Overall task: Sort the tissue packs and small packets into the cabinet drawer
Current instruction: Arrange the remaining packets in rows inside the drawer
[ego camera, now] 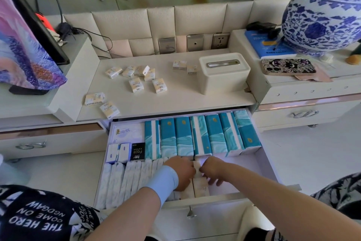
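Both hands low in drawer (268,164), near-middle, seating cream packets (201,188) upright to close near row beside white packs (117,182). Right hand (213,170): fingers spread, pressing packets. Left hand (182,172): fingers hidden, grip cannot tell. Teal tissue packs (214,135) fill far row. Loose packets (136,84) wait on desk (175,94).

I log the tissue packs (203,135) in the drawer (267,164) as teal with white marbled swirls and small gold dots. Small packets (136,84) on the bench (175,94): cream-yellow and white. One black packet (138,151), white lettering. Front-row wrapped packs (121,180): white, faint grey-blue print. Vase (322,16): white, dense blue floral scrollwork. Phone case (288,66): black-and-white doodles. Wristband (166,180): pale blue. Tissue box (224,72): plain cream.
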`<action>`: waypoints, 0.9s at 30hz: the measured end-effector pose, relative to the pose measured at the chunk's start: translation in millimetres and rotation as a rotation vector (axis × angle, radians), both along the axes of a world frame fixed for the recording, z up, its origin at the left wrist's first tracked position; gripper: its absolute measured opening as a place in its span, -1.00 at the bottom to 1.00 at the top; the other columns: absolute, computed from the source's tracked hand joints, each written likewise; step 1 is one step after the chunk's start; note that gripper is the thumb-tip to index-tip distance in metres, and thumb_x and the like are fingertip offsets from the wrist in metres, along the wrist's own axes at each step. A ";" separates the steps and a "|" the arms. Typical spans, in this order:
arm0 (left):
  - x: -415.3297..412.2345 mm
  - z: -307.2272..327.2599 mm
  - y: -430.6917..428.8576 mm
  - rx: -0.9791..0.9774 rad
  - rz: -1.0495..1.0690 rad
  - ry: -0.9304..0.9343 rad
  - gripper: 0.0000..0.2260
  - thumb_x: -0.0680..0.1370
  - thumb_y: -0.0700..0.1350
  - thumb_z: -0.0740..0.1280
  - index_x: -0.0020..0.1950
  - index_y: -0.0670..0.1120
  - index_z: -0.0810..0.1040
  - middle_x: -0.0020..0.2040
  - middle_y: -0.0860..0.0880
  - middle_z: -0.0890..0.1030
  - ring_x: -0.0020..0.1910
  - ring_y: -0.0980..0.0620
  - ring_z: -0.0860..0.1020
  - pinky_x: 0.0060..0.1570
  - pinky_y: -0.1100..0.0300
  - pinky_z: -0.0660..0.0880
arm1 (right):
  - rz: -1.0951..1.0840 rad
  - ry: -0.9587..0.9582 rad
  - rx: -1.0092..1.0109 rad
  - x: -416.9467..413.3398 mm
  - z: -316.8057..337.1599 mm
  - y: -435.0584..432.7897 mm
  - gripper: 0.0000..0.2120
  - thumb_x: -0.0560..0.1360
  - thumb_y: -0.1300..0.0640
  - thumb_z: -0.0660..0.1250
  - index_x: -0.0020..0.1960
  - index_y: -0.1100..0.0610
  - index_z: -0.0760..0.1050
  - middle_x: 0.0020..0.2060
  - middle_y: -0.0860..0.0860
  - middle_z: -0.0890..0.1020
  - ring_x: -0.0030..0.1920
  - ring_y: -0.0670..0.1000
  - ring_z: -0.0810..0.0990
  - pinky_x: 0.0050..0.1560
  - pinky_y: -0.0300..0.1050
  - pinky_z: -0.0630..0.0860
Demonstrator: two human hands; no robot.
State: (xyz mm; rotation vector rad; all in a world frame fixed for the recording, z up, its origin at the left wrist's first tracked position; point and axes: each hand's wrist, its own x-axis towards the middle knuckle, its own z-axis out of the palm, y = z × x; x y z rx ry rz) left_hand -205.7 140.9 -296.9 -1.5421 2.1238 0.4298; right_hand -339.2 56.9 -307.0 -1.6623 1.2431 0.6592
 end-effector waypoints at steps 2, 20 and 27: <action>4.7 9.7 -0.1 -0.024 0.094 0.101 -0.72 0.56 -0.10 0.21 0.24 -0.03 0.56 0.22 -0.11 0.53 0.19 -0.15 0.51 0.14 0.00 0.49 | 0.051 0.052 0.016 2.6 11.4 -1.3 -0.74 0.60 0.16 0.20 0.18 0.28 0.51 0.09 0.17 0.66 -0.07 0.11 0.72 -0.18 0.01 0.66; 253.6 129.7 -19.1 -0.174 0.828 -0.094 -0.35 0.49 0.04 0.36 0.52 0.16 0.16 0.47 -0.03 0.18 0.45 -0.12 0.18 0.30 -0.05 0.39 | 0.151 -0.357 -0.631 206.0 121.9 -88.1 -0.58 0.53 0.11 0.24 0.39 -0.01 0.38 0.27 0.06 0.46 0.09 0.09 0.53 0.00 -0.12 0.50; 290.2 83.1 -25.1 -0.189 1.192 0.014 -0.21 0.45 0.28 0.30 0.55 0.29 -0.09 0.57 -0.01 -0.26 0.53 -0.22 -0.09 0.39 -0.15 0.23 | 0.250 -0.141 -0.818 267.7 84.1 -119.1 -0.48 0.56 -0.15 0.20 0.48 -0.13 0.17 0.28 0.11 0.36 0.25 0.16 0.38 0.15 0.05 0.42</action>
